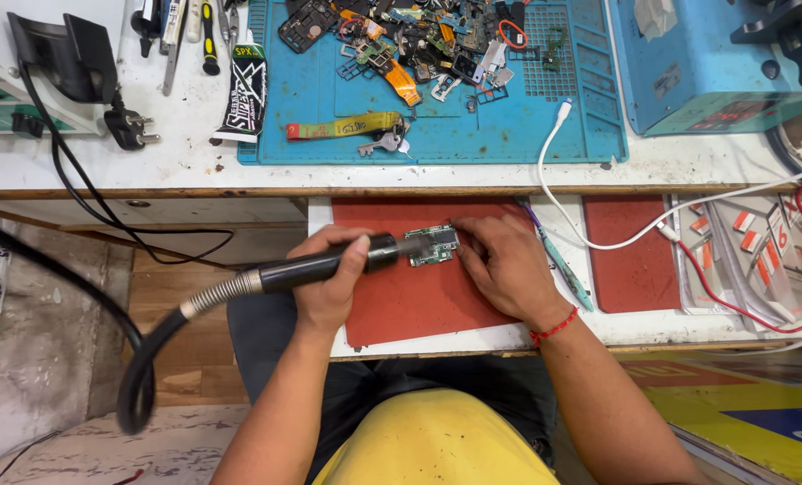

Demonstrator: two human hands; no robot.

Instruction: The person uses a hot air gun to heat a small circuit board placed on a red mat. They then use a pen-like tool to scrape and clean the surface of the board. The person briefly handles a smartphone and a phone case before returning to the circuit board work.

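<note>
We are gripping one hot-air wand (329,262) in our left hand (329,286); our right hand (501,266), fingertips hidden, is pinching one green circuit board (433,245) near the red mat's (419,301) back edge.

A blue mat (329,99) lies on the white bench (185,153), strewn with phone parts (419,40), a yellow strap (342,126) and keys (383,141). Left of it sit a glue tube (245,90), screwdrivers (208,36) and a black plug (129,128). A blue machine (688,81) stands at right. A white cable (589,238) crosses the lower shelf near label strips (760,251).
</note>
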